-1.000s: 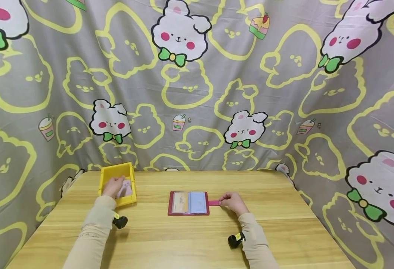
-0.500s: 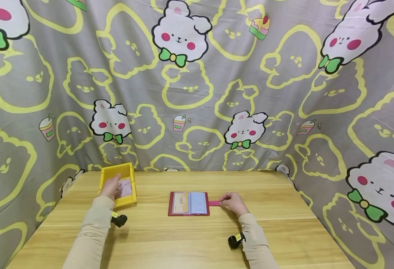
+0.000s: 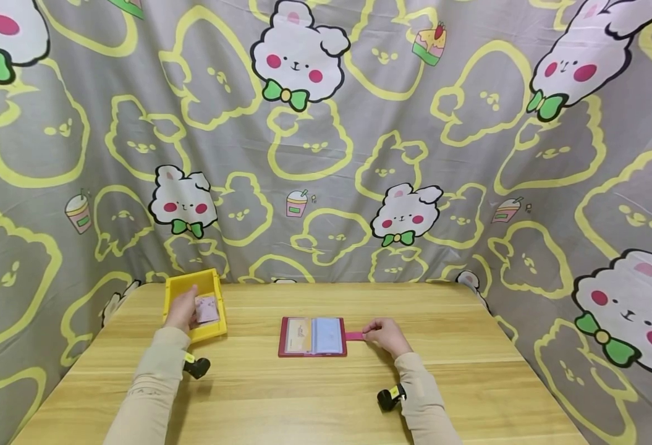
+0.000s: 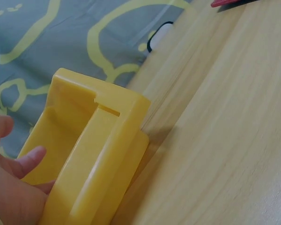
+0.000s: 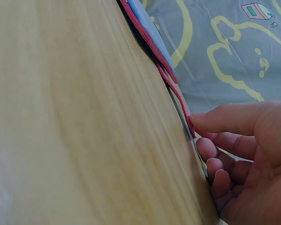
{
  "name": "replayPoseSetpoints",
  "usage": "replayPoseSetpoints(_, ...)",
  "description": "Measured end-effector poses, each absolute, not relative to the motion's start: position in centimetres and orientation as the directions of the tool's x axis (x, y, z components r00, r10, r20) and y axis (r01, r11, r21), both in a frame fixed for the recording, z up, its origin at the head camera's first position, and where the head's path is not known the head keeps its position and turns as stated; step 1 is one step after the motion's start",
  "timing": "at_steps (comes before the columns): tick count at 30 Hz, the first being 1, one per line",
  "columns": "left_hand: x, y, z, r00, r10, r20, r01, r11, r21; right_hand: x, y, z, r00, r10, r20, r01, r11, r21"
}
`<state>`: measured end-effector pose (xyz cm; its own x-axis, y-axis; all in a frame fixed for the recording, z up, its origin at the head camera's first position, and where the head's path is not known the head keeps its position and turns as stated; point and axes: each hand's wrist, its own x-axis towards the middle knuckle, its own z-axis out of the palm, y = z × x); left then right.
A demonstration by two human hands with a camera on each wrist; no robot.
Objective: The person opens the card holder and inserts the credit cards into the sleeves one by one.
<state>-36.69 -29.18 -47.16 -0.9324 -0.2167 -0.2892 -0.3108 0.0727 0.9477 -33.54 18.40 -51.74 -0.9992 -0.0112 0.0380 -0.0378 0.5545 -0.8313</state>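
Note:
My left hand (image 3: 181,310) reaches into the yellow box (image 3: 217,332); in the left wrist view the thumb and a finger stand apart, while the box wall hides other fingers. Beside that hand, inside the box, is a pale pink patterned card (image 3: 207,309). Whether hidden fingers touch it does not show. On the table lies a red card holder (image 3: 282,337), spread flat, with a beige card (image 3: 299,335) in its left sleeve and a bluish right sleeve (image 3: 327,335). Between thumb and fingertips, my right hand (image 3: 388,335) pinches the holder's pink-red strap (image 5: 180,101), stretched to the right.
The wooden table (image 3: 303,395) spans the front. A grey curtain (image 3: 326,247) with cartoon prints rises behind it and at both sides. Each wrist carries a small black camera, such as the one on the left (image 3: 196,368).
Inside the box, the left hand has drawn slightly left and its thumb has lifted from the pink card, which shows more of its face. The right hand and the holder stay put.

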Motion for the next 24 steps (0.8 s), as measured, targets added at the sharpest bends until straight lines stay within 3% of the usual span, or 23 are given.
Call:
replayPoseSetpoints(12, -36.45, -28.98, -47.31, -0.915, -0.290, -0.279, -0.299, 0.026, 0.954, -33.55, 18.36, -51.77, -0.998, -0.026, 0.050, -0.056, 0.544, -0.838)
replayPoseSetpoints(19, -36.57, -29.28, -47.34, -0.937, -0.250, -0.242, -0.237, -0.048, 0.970, -33.47, 18.29, -51.62, -0.999, -0.015, 0.038, -0.040, 0.548, -0.835)
replayPoseSetpoints(24, -36.73, -29.26, -47.49, -0.946, -0.209, -0.249, -0.259, 0.025, 0.965, -33.42, 18.26, -51.54, -0.999, -0.015, 0.033, -0.036, 0.553, -0.833)
